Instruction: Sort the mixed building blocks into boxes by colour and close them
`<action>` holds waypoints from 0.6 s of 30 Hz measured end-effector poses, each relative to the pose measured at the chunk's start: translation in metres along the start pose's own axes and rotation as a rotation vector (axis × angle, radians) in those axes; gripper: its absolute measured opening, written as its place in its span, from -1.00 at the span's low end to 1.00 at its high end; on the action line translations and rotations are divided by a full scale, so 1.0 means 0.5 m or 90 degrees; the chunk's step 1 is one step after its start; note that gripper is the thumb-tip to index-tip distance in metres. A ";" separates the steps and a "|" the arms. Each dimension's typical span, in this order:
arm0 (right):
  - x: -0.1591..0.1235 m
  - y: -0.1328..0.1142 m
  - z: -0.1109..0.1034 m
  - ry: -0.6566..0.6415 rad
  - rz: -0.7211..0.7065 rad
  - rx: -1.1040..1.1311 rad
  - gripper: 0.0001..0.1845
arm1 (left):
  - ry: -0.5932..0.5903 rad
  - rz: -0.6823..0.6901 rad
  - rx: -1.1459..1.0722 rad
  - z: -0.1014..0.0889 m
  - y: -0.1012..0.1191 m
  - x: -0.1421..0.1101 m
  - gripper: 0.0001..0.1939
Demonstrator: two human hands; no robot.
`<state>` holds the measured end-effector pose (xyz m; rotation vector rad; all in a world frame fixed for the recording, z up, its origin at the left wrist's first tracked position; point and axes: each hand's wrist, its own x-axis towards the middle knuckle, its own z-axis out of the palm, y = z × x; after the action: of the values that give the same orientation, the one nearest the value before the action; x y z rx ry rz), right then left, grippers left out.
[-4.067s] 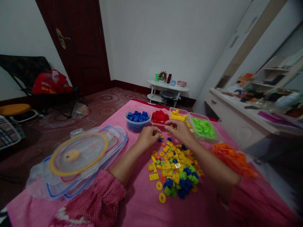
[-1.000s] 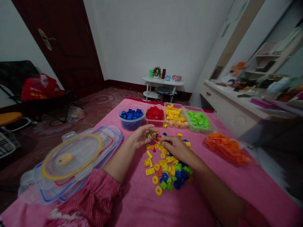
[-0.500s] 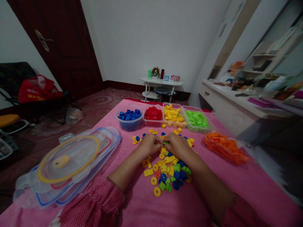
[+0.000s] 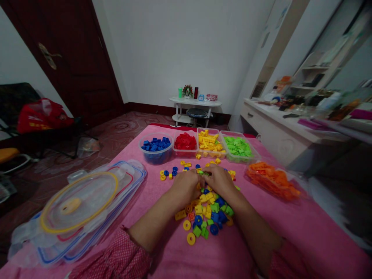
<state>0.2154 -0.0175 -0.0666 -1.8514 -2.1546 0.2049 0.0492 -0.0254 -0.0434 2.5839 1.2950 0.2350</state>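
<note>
Closely framing small green bricks (image 4: 201, 173) from both sides

Resting the left hand (image 4: 187, 189) and the right hand (image 4: 220, 179) nearly together, backs up, at the far end of a mixed pile of bricks (image 4: 207, 211) on the pink-covered tabletop (image 4: 226, 257). Showing a bit of green in the narrow gap between both sets of fingertips, just right of the left hand, just left of the right, about equally near to each. Curling the right fingers down and inward toward that gap; hiding the left fingertips from view. Leaving unclear whether either set is pinching a brick or only touching, and showing too little green for reading any long axis. Having the rest of the pile lying bodyward of the fingers, between the left forearm (image 4: 154, 221) and the right forearm (image 4: 252, 228), with loose yellow and blue pieces (image 4: 166, 173) lying beyond and left of the left hand. Facing, farther off, a blue-filled tub (image 4: 156, 157), a red-filled tub (image 4: 186, 154), a yellow-filled tub (image 4: 211, 154) and a green-filled tub (image 4: 241, 158), left to right.
</note>
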 end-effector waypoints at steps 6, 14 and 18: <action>0.015 0.053 0.013 0.108 0.023 0.407 -0.74 | -0.016 0.027 0.019 0.013 0.005 0.002 -0.65; 0.013 0.046 -0.003 0.092 0.086 0.601 -0.69 | 0.022 0.004 -0.076 0.026 -0.015 0.012 -0.79; 0.003 0.018 -0.021 0.061 0.149 0.690 -0.69 | 0.062 -0.087 -0.418 0.008 -0.047 0.025 -0.85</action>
<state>0.2271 -0.0155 -0.0590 -1.3581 -1.2692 1.0541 0.0396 -0.0025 -0.0534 1.9427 1.1663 0.6447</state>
